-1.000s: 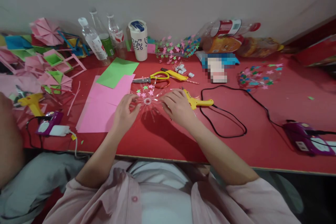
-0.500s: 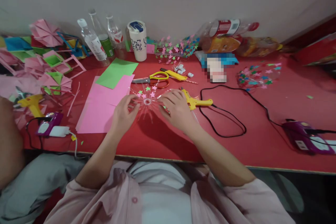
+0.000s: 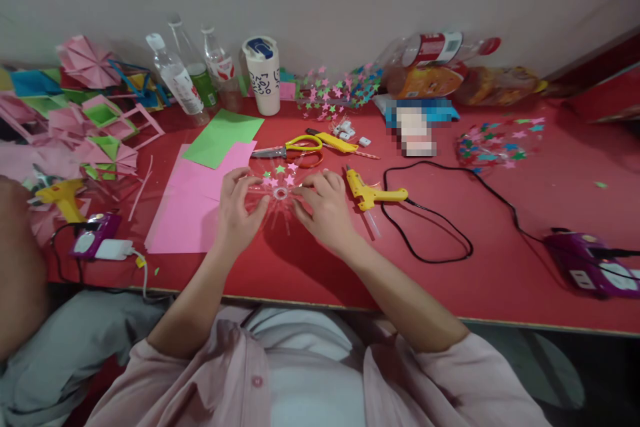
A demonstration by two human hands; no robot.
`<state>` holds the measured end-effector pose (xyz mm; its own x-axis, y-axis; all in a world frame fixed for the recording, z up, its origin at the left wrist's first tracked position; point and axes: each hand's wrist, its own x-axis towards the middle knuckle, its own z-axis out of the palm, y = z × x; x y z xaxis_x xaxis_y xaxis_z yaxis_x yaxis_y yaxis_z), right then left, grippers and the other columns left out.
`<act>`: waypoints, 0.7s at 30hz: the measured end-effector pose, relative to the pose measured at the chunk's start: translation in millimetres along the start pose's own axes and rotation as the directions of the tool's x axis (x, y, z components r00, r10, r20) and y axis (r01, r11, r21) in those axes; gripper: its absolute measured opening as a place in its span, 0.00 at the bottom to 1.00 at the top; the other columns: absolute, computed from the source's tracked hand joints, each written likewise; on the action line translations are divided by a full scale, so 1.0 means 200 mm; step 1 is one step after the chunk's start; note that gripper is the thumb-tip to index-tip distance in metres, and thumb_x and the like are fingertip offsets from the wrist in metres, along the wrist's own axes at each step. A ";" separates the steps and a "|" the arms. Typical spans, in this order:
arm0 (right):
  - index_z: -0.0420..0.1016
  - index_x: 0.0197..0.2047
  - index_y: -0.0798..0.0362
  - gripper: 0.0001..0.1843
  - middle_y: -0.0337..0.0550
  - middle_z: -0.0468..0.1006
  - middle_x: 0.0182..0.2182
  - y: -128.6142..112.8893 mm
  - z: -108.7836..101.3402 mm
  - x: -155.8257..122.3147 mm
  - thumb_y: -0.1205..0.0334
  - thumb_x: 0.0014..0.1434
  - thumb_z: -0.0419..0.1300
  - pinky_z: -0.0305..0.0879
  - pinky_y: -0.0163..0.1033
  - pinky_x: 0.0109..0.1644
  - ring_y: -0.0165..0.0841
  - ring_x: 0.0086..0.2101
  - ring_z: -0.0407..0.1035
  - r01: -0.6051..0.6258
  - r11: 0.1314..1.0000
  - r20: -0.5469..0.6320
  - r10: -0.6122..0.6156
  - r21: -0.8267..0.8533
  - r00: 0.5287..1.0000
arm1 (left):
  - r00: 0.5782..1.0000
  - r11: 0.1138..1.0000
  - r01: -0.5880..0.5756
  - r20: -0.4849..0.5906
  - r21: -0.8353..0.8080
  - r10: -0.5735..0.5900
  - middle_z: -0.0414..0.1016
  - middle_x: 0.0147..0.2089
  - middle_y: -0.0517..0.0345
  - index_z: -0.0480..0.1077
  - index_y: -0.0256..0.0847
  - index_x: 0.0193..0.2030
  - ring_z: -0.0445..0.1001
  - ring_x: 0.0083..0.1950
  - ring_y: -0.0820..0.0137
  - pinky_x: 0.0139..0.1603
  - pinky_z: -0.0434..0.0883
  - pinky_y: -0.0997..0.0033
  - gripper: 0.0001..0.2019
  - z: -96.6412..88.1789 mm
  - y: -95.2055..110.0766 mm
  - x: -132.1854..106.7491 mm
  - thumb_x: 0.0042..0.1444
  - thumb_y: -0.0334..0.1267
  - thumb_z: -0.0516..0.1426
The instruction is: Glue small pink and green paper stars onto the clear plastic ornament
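Note:
A clear plastic bottle top [image 3: 281, 193], cut into strips that splay out like rays, lies before me with its round neck in the middle. Pink and green stars sit on some of its far strips. My left hand [image 3: 241, 205] is curled at its left side, thumb and fingers on the strips. From the right, my right hand [image 3: 324, 203] grips a strip near the neck with bent fingers; the exact contact is partly hidden. To the right of that hand lies a yellow hot glue gun [image 3: 367, 192]. Yellow-handled scissors [image 3: 285, 150] and a yellow utility knife [image 3: 337, 141] rest just beyond.
Pink paper [image 3: 187, 213] and green paper [image 3: 223, 140] lie left. Bottles [image 3: 183, 83] and a white tumbler [image 3: 263, 80] stand along the wall. A black cord [image 3: 430, 260] loops right toward a purple power strip [image 3: 585, 260]. Another person's leg [image 3: 85, 340] is at left.
My right hand has shifted left, closer to the bottle neck, uncovering more of the glue gun. The left hand's fingers have lifted a little. The bottle top stays in place.

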<state>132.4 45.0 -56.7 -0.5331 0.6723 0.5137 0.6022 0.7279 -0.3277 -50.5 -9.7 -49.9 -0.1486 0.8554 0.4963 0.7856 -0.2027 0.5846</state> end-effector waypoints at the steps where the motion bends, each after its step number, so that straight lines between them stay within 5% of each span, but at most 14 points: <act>1: 0.77 0.42 0.51 0.10 0.47 0.72 0.37 0.00 0.01 0.00 0.60 0.63 0.55 0.56 0.48 0.47 0.40 0.42 0.59 -0.008 1.000 -0.011 0.008 -0.001 1.000 | 1.000 1.000 -0.005 0.012 -0.006 0.005 0.63 0.58 0.48 0.67 0.43 0.47 0.63 0.63 0.61 0.63 0.65 0.53 0.11 0.01 0.00 0.00 0.56 0.36 0.57; 6: 0.77 0.41 0.50 0.10 0.47 0.72 0.38 -0.01 0.05 0.00 0.60 0.62 0.55 0.55 0.49 0.50 0.40 0.42 0.59 -0.028 1.000 -0.054 0.027 -0.004 0.998 | 0.995 0.999 -0.050 0.082 -0.020 0.051 0.58 0.66 0.47 0.66 0.44 0.52 0.58 0.68 0.59 0.64 0.62 0.51 0.15 0.03 -0.01 0.00 0.59 0.39 0.56; 21: 0.77 0.39 0.49 0.09 0.46 0.71 0.38 -0.01 0.04 -0.02 0.60 0.61 0.56 0.56 0.49 0.49 0.40 0.41 0.58 -0.116 0.992 -0.097 0.120 0.041 0.988 | 0.996 0.999 -0.036 0.078 0.007 0.035 0.59 0.65 0.48 0.68 0.45 0.50 0.58 0.67 0.59 0.65 0.61 0.50 0.13 0.04 0.02 0.01 0.59 0.40 0.56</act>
<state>128.4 42.1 -63.7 -0.3967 0.7384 0.5453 0.6351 0.6497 -0.4178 -43.6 -4.7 -51.9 -0.0737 0.8821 0.4653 0.7946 -0.2300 0.5619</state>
